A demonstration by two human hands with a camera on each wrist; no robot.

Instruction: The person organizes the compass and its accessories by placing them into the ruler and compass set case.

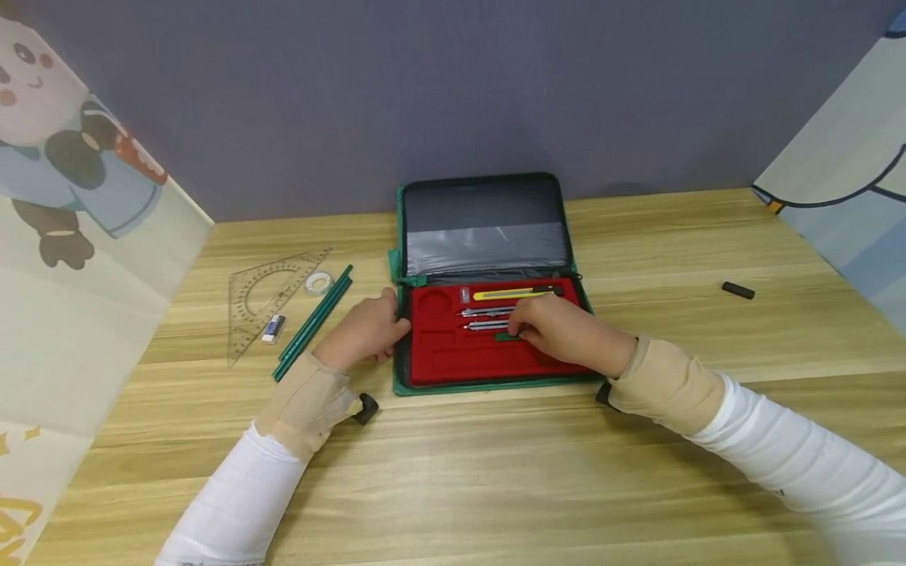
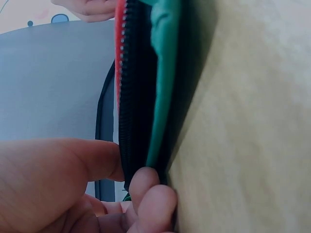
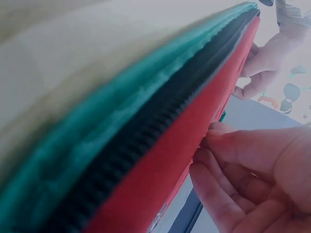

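Note:
A green zip case (image 1: 488, 220) lies unfolded on the table, with a red moulded tray (image 1: 488, 365) in its near half. My left hand (image 1: 364, 330) grips the case's left edge; the left wrist view has thumb and fingers on both sides of the zipped border. Over the tray, my right hand (image 1: 559, 330) pinches a small flat green piece (image 1: 504, 336), mostly covered by the fingers. Beyond it, two silver drawing compasses (image 1: 488, 312) and a yellow utility knife (image 1: 506, 295) sit in slots. A tiny clear box (image 1: 464, 295) is beside the knife.
Left of the case are a clear set square (image 1: 244, 314) with a protractor arc, a white tape roll (image 1: 318, 283), an eraser (image 1: 272, 328) and green pencils (image 1: 311, 330). A short black cylinder (image 1: 738, 290) lies far right. A grey partition (image 1: 481, 94) stands behind.

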